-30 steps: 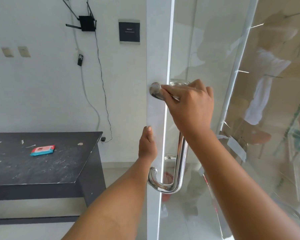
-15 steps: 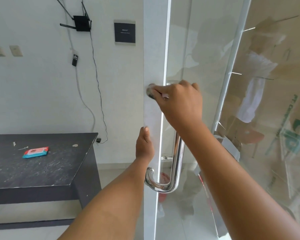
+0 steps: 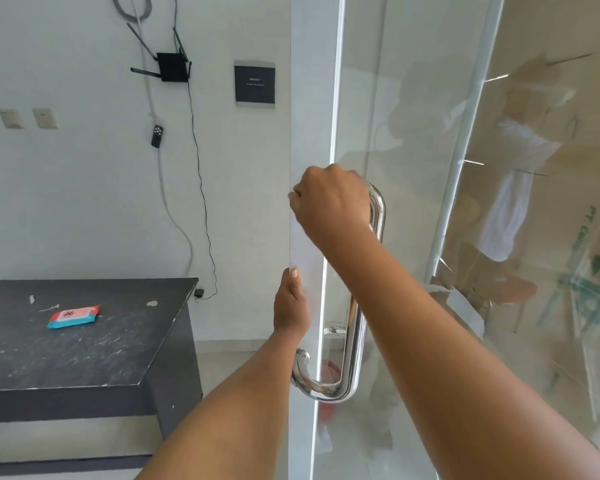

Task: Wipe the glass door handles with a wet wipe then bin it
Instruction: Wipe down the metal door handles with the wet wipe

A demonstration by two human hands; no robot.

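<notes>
A chrome bar handle (image 3: 355, 327) runs down the glass door (image 3: 406, 133), curving out at top and bottom. My right hand (image 3: 333, 202) is curled round the handle's top end, covering it; a sliver of white wipe shows at my fingertips on the left. My left hand (image 3: 291, 306) grips the door's frosted edge strip about halfway down the handle, thumb up on the near face. The rest of the wipe is hidden inside my right fist.
A dark scuffed table (image 3: 84, 351) stands at the left with a red and blue wet-wipe pack (image 3: 72, 317) on it. A red bin (image 3: 328, 375) shows low through the glass behind the handle. Cables and a router (image 3: 172, 66) hang on the white wall.
My right hand has closed fully over the handle's top end cap, which was visible a second ago. The view has tilted slightly. My left hand stays on the door edge.
</notes>
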